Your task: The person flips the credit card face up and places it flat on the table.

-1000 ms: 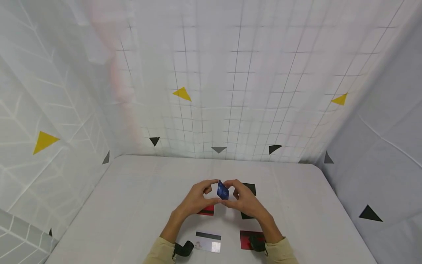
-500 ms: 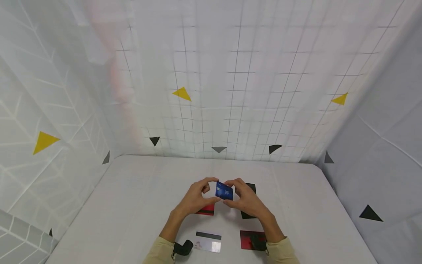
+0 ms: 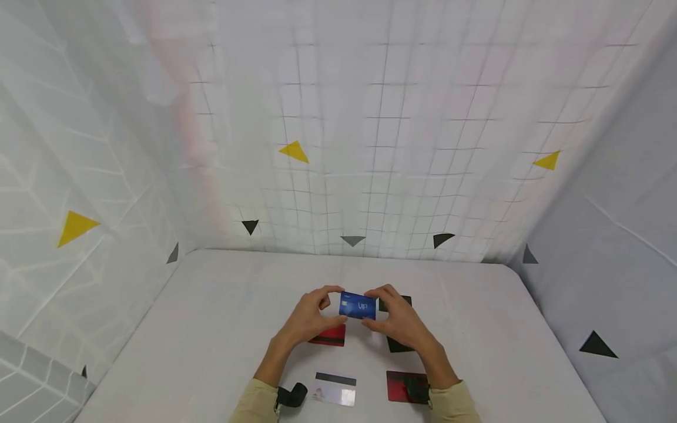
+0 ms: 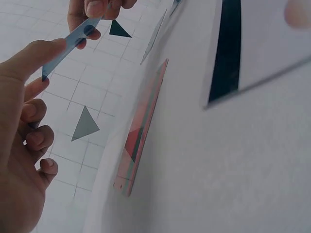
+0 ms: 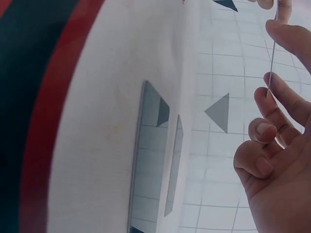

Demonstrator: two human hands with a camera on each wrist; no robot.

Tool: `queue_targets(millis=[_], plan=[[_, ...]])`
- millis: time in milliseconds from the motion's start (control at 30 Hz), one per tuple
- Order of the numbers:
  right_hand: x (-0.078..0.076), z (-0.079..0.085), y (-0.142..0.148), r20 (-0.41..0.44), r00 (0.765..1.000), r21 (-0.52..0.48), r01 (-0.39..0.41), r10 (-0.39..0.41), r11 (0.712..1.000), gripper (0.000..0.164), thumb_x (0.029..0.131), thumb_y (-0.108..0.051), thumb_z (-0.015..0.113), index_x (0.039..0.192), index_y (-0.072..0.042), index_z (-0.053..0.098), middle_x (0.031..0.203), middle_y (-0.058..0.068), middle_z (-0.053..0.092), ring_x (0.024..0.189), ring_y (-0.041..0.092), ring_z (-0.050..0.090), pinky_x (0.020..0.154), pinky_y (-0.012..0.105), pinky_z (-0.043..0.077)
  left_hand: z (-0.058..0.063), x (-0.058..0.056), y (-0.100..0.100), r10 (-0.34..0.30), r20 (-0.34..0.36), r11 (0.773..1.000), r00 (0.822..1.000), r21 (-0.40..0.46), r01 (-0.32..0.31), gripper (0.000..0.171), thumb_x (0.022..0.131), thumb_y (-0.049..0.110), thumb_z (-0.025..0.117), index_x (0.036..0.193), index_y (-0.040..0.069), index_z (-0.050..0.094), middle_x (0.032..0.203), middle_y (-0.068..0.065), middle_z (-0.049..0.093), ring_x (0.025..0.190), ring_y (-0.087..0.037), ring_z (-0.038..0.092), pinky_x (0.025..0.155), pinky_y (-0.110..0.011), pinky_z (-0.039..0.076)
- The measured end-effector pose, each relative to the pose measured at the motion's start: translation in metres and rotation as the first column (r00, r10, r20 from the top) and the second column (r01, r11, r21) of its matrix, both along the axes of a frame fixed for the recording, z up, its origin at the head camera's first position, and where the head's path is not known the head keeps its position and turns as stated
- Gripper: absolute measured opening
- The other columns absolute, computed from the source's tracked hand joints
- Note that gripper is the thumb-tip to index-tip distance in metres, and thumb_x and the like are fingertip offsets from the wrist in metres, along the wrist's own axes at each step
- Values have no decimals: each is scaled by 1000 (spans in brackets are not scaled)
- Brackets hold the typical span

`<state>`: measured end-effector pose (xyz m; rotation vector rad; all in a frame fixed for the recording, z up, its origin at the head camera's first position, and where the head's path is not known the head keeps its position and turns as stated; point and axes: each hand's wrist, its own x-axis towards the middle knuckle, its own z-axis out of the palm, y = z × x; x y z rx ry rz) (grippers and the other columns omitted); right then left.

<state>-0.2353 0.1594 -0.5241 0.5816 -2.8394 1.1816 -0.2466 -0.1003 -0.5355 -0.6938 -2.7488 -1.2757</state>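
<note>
A blue bank-style card printed "VIP", with a chip on its left part, is held up over the table between both hands. My left hand pinches its left edge between thumb and index finger. The opposite edge is pinched by my right hand. In the left wrist view the card appears as a slanted narrow band under the left thumb, with the other hand's fingers at its far end. From the right wrist the card shows edge-on as a thin line between thumb and fingers.
Below the hands lie a red card, a white card with a dark stripe, a red card with a dark stripe and two black cards, one of them partly behind the right hand. White curtains with grid lines enclose the table.
The blue card has turned from nearly edge-on to face the head camera, so its "VIP" print now shows. Both hands keep their pinch, and the left has shifted slightly left.
</note>
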Motion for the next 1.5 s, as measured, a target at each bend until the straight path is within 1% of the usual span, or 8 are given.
queue_targets(millis=[167,300,433,600,867,1133,1300,1500], plan=[[-11,-4,-4,-28,999,81,-16,18,997,55,80,-39,84,129,-24,63,127,-1,55,118,30,57,98,49,51,-6,-8,-10,25,-12,995,1000,-92,-26,57,82,52,79,134,37,60,70,6,40,64,-7,37,58,-25,33],[-19,-4,-6,-30,999,122,-30,34,992,54,79,-40,84,127,-23,65,127,0,55,118,26,54,97,50,51,-8,-15,-15,22,-25,988,999,-151,-25,55,83,51,78,134,34,63,75,-3,52,68,-8,43,61,-27,36],[-26,-6,-6,6,999,143,-36,36,989,53,79,-39,85,126,-22,66,124,-1,55,115,23,54,96,49,51,-11,-22,-17,19,16,982,1000,-188,-16,57,83,53,77,134,33,63,82,-6,57,73,-9,47,62,-28,38],[-34,-11,-10,24,998,189,-61,58,980,53,79,-38,85,125,-19,68,120,0,55,110,21,55,95,46,51,-18,-30,-17,29,60,971,998,-240,-14,56,83,49,79,134,30,64,78,-1,54,72,-10,48,60,-28,37],[-46,-17,-20,53,995,296,-102,90,950,54,81,-39,83,128,-17,68,123,3,56,115,23,55,98,45,50,-21,-36,-19,59,51,930,997,-366,-36,52,82,46,80,128,28,69,73,7,51,74,-11,48,70,-36,33],[-46,-19,-21,107,992,316,-92,61,944,53,81,-41,83,128,-19,69,122,2,57,114,21,55,97,45,51,-17,-38,-17,50,91,913,995,-409,-8,51,82,46,80,129,28,69,72,6,52,70,-11,48,65,-33,31],[-46,-20,-20,119,991,306,-99,65,947,54,82,-41,83,129,-19,69,122,2,57,113,21,55,96,44,51,-15,-38,-16,58,123,912,991,-410,-3,52,82,45,80,130,28,67,72,6,52,68,-11,47,62,-31,31],[-47,-20,-20,114,992,292,-84,53,953,54,81,-41,83,128,-20,69,123,2,57,112,21,56,97,44,51,-12,-37,-14,66,134,915,989,-403,-6,55,82,44,81,132,26,66,71,5,53,67,-12,48,60,-31,33]])
